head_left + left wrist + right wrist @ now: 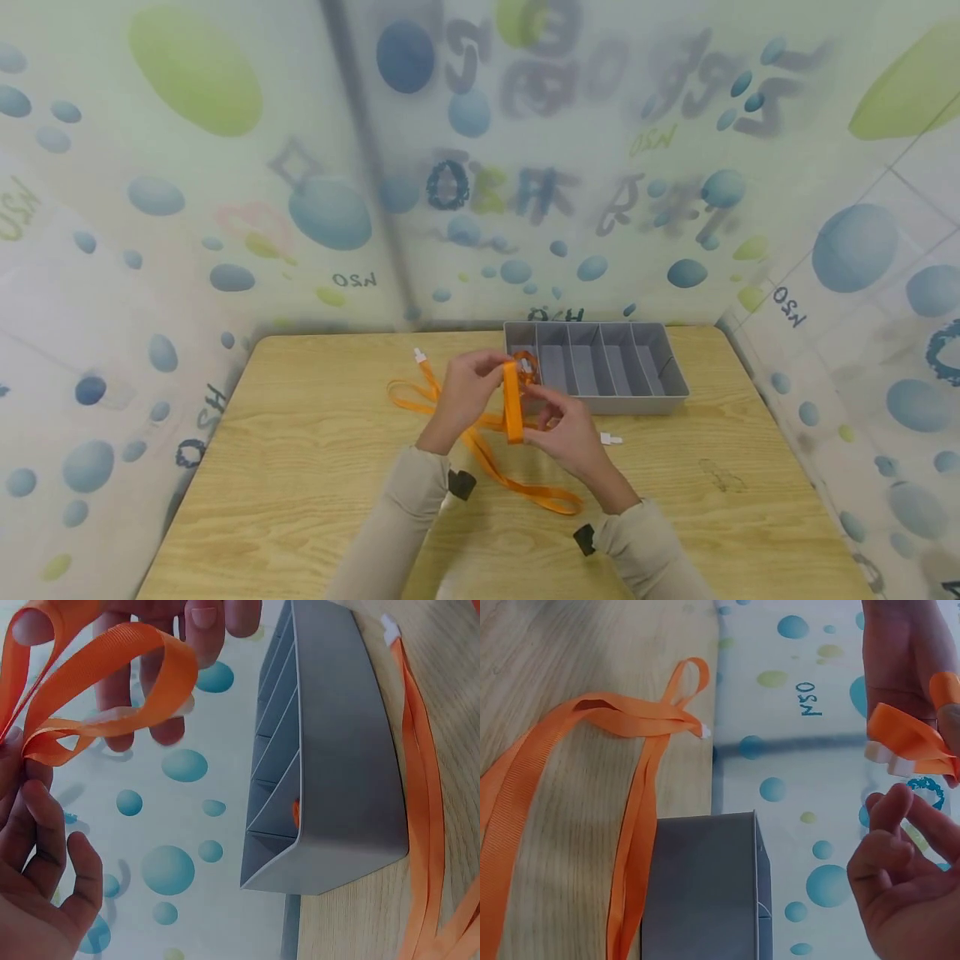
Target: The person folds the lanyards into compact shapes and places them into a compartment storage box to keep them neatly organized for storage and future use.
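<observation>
An orange lanyard [513, 404], folded into a narrow upright bundle, is held up between the two hands in front of the grey box. My left hand [468, 387] pinches it from the left, near its top in the head view. On the other side my right hand [566, 429] grips it between fingers and thumb, its other fingers loosely bent. Loops of the strap [112, 667] stand out between the hands in the left wrist view. White plastic ends [889, 757] hang from the bundle under the left hand in the right wrist view.
A grey divided box [630, 405] stands at the table's back, with an orange coiled lanyard [527, 363] in its leftmost compartment. More orange lanyards [483, 454] with white clips [611, 439] lie loosely on the wooden table [315, 467]. A patterned curtain [465, 275] hangs behind the table.
</observation>
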{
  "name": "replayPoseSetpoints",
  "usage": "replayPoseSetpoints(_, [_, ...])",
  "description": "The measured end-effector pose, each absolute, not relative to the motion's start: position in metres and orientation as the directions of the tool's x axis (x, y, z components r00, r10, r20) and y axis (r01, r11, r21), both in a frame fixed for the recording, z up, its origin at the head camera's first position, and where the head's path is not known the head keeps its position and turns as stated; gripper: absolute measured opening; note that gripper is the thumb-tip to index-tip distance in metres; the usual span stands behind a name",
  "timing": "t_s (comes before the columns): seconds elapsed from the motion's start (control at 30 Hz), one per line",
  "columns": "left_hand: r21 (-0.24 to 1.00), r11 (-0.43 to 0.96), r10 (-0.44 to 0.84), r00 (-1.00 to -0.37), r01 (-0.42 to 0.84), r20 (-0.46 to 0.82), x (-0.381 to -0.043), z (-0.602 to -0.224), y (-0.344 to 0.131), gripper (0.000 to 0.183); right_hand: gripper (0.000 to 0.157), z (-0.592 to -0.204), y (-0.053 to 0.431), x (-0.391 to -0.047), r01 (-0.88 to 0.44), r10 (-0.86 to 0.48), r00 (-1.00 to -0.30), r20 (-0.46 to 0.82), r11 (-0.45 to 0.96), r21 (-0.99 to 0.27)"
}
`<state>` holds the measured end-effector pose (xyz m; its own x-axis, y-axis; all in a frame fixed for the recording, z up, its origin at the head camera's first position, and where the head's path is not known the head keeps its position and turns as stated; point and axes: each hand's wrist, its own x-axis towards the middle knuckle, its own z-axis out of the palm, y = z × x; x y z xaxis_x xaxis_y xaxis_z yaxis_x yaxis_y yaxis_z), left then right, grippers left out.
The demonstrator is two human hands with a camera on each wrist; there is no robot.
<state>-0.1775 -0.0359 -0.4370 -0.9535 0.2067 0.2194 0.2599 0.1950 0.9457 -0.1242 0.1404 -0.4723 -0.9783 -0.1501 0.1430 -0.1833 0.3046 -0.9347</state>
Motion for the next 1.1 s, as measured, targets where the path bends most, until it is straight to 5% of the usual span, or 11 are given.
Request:
replayPoseSetpoints(0.3, [0.968,0.020,0.284,-0.930,0.250,0.235,-0.178,-0.444,-0.032,0.015,0.046,-0.480,0.137,-0.123,-0.171,-0.195,-0.972,0.131,0.204,-0.964])
replayPoseSetpoints(0.5, [0.978,0.052,0.286,-0.942,0.200,0.177,-0.175,-0.436,-0.030,0.017,0.029,-0.478,0.132,-0.118,-0.228,-0.186,-0.962,0.200,0.143,-0.963])
replayPoseSetpoints(1.1, [0.970,0.086,0.268,-0.943,0.226,0.196,-0.158,-0.402,-0.031,0.015,0.017,-0.487,0.129,-0.120,-0.272,-0.195,-0.947,0.257,0.054,-0.961])
